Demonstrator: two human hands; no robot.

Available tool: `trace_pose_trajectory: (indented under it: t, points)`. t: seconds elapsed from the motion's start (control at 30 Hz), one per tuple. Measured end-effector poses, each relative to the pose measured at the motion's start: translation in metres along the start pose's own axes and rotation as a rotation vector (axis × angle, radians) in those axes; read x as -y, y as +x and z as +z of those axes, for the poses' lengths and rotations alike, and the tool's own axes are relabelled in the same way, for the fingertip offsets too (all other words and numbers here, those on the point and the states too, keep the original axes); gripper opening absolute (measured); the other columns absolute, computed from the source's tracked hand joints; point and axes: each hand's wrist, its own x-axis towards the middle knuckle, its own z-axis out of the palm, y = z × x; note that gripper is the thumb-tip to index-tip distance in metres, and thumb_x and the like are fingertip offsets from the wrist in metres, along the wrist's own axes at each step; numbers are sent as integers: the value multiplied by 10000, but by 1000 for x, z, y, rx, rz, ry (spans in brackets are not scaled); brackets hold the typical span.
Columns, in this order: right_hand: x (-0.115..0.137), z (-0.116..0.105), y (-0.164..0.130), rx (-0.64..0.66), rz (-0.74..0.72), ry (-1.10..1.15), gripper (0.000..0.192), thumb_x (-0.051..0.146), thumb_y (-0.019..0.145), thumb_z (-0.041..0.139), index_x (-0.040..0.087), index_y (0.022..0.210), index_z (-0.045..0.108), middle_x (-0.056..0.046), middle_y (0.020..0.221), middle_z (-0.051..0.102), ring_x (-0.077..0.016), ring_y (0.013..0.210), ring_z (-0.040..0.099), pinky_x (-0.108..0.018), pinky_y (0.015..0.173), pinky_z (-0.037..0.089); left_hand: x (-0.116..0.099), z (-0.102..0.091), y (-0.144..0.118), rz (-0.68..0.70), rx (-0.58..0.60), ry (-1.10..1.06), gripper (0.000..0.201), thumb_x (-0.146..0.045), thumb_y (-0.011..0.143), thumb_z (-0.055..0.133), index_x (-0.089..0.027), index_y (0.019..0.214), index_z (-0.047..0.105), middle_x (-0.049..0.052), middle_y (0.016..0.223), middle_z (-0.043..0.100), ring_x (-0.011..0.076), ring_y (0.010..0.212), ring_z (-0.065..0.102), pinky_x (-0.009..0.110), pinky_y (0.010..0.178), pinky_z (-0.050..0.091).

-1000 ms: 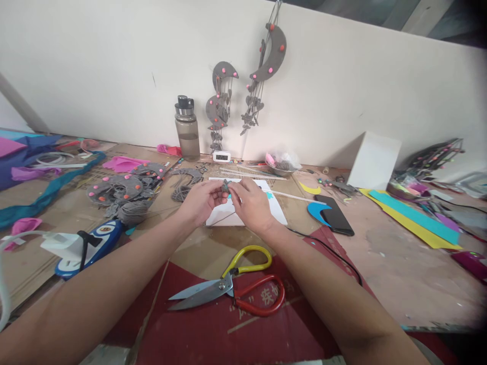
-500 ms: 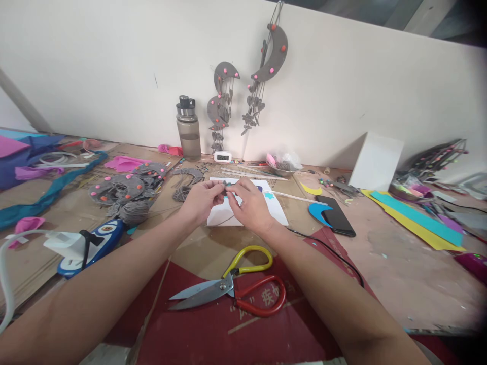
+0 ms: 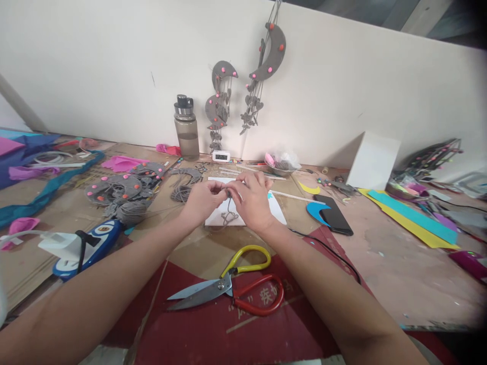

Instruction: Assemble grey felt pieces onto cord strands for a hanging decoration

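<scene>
While both forearms are stretched toward 12 o'clock over the workbench (image 3: 384, 263), a thin grey string (image 3: 229, 213) is pinched between the 2 hands. The left hand (image 3: 203, 201) is closed to a fingertip pinch on the string's upper end, and the right hand (image 3: 254, 199) is curled against it, thumb and forefinger closed on the same spot. From that pinch the string is hung down in a loose loop over a white sheet (image 3: 277, 215), which is lain flat beneath the hands. At 6 o'clock from the hands, scissors (image 3: 232, 285) with 1 yellow and 1 red handle are laid on red card. A black phone (image 3: 335, 215) is seen at 3 o'clock, grey felt crescents (image 3: 122, 187) at 9 o'clock, and a water bottle (image 3: 186, 128) at 11 o'clock by the wall.
</scene>
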Motion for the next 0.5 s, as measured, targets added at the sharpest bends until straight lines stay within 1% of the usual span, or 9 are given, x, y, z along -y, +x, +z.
trace_pose_trajectory:
  t: [0.07, 0.13, 0.2, 0.27, 0.4, 0.5]
  points:
    - [1, 0, 0, 29, -27, -28, 129, 240, 881, 519, 231, 886, 648, -72, 988, 593, -247, 957, 434, -417, 816, 275, 0, 0, 0, 21, -1, 56, 124, -238, 693, 595, -159, 706, 689, -32, 501, 544, 86, 465, 414, 215, 501, 317]
    - [2, 1, 1, 33, 13, 2, 98, 220, 860, 530, 209, 864, 628, -78, 982, 594, -246, 965, 440, -406, 819, 288, -1, 0, -1, 15, 1, 86, 124, -249, 694, 597, -158, 683, 682, -31, 495, 547, 85, 457, 413, 218, 502, 322]
    - [2, 3, 3, 14, 113, 100, 76, 208, 846, 531, 200, 834, 605, -68, 955, 596, -232, 966, 453, -384, 825, 315, -1, 0, 0, -14, 8, 73, 120, -254, 688, 599, -158, 668, 668, -30, 486, 545, 86, 446, 420, 220, 493, 324]
    - [0, 6, 5, -7, 237, 246, 81, 214, 846, 517, 194, 804, 583, -55, 907, 595, -208, 935, 479, -352, 817, 351, 0, 0, 1, -56, 6, 20, 96, -242, 668, 609, -158, 666, 656, -30, 477, 541, 88, 432, 429, 223, 479, 325]
    - [-11, 10, 7, -29, 451, 547, 144, 284, 879, 453, 188, 828, 547, -27, 823, 577, -161, 798, 511, -294, 736, 400, 3, 0, 4, -125, -14, -136, 89, -239, 641, 636, -151, 650, 630, -28, 452, 526, 88, 405, 424, 227, 451, 321]
    - [-20, 13, 6, -56, 569, 670, 193, 341, 904, 396, 199, 825, 500, 4, 751, 527, -139, 701, 481, -270, 678, 398, 5, 0, 5, -151, -31, -198, 123, -261, 652, 647, -139, 656, 629, -23, 451, 528, 82, 402, 427, 223, 447, 327]
